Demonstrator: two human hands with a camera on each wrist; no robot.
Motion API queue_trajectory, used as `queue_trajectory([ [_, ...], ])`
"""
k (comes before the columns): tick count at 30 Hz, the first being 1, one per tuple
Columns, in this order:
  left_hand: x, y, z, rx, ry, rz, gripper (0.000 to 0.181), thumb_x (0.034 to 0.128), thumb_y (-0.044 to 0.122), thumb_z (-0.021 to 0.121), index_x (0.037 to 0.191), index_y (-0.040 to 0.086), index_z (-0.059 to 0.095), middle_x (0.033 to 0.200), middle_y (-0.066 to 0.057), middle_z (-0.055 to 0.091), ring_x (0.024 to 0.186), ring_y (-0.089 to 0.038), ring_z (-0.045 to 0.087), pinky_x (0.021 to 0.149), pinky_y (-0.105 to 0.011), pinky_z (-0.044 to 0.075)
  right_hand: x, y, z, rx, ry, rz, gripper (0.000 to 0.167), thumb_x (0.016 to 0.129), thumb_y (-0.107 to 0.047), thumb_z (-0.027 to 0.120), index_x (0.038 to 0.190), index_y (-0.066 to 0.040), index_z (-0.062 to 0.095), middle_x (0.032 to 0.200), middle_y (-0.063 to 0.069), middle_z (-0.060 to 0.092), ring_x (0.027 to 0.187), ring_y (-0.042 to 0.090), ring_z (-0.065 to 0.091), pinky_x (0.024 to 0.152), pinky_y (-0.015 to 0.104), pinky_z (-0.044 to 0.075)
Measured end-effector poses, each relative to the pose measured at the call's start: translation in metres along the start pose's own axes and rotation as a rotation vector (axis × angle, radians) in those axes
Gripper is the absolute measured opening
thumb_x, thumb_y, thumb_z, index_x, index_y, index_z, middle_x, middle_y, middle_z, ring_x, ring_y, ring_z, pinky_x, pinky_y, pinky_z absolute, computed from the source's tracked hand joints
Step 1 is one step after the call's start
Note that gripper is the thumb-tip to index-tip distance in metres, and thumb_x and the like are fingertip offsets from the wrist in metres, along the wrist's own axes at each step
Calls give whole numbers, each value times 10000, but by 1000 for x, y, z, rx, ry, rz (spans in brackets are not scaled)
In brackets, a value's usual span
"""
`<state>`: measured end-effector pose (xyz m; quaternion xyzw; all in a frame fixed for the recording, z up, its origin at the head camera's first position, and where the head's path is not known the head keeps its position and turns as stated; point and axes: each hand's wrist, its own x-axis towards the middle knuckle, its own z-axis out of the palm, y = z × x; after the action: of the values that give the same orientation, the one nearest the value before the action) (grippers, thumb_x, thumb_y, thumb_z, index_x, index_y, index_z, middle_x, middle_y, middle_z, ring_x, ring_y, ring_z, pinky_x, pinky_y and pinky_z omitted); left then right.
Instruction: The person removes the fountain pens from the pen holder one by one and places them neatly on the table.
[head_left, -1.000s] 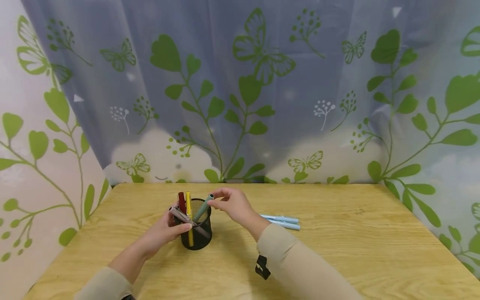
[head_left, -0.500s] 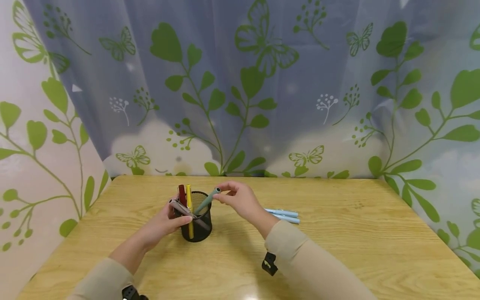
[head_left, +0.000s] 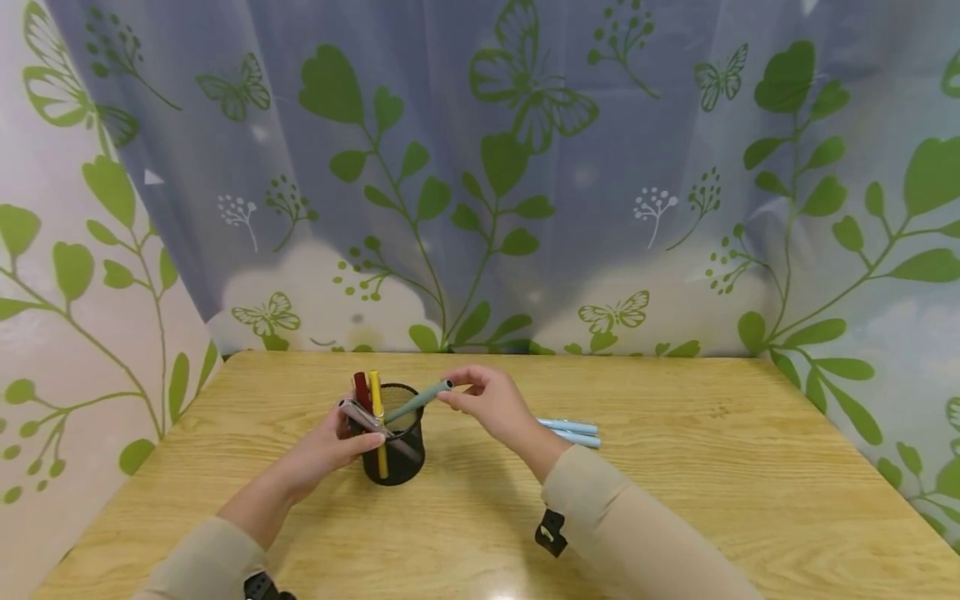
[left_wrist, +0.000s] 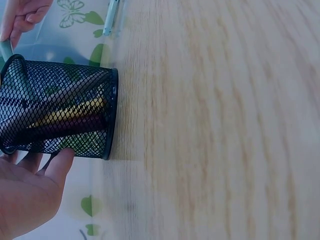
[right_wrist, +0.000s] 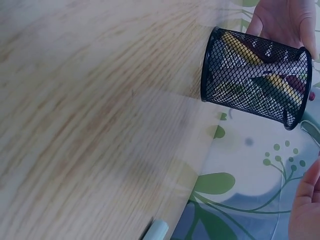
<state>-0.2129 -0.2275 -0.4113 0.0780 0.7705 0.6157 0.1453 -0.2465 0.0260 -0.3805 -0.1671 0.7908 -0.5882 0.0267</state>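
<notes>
A black mesh pen holder [head_left: 408, 468] stands upright on the table, gripped from its left side by my left hand [head_left: 326, 454], the thumb lying at the rim. Inside it lean a dark red pen [head_left: 362, 387], a yellow pen [head_left: 376, 392] and a grey pen [head_left: 358, 413]. My right hand [head_left: 498, 412] pinches the upper end of a green pen [head_left: 412, 404], which slants low over the right rim with its lower end inside the holder. In the left wrist view the left fingers lie against the mesh [left_wrist: 60, 107].
Light blue pens [head_left: 576, 435] lie on the wooden table [head_left: 712, 483] to the right, partly behind my right wrist. A patterned curtain [head_left: 525, 208] hangs along the table's back edge.
My right hand has moved a little to the right, drawing the green pen's upper end with it, so the pen leans lower. The left hand keeps its hold; the head view has tilted slightly.
</notes>
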Motion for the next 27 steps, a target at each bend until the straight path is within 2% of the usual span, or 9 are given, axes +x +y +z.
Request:
queue_trajectory([
  [5,-1,1,1,8,1,10,869,906,229,626,1494,70,6,1407,-279,318,1313,-401,279,1006,-545,311,-1,0,-2,-3,9,11,219,839,-177,709,1036,-84,687,907,5,654,756,230,604,630,279,475],
  [8,0,1,1,4,-1,9,884,905,229,628,1499,85,-11,1417,-281,305,1317,-400,271,1009,-542,308,-2,-1,-4,-6,21,18,212,841,-180,707,1033,-95,688,910,-1,653,771,241,604,635,282,477],
  [14,1,1,1,-15,-8,-16,940,889,256,648,1504,145,-54,1465,-263,227,1341,-403,219,1027,-554,268,-3,4,-8,1,35,2,203,836,-168,711,1016,-77,688,876,33,649,689,165,580,625,281,470],
  [18,1,2,0,-12,-12,-16,940,891,268,646,1504,152,-57,1475,-259,199,1344,-408,204,1026,-562,262,-5,3,-11,-6,41,8,205,838,-174,708,1019,-79,685,868,43,652,708,185,590,633,285,477],
  [27,0,0,0,-17,-7,-9,927,888,249,649,1507,153,-34,1459,-271,237,1335,-403,232,1031,-541,269,-10,5,-18,-17,39,-1,193,835,-133,707,1019,-81,680,872,65,632,665,143,577,591,278,441],
])
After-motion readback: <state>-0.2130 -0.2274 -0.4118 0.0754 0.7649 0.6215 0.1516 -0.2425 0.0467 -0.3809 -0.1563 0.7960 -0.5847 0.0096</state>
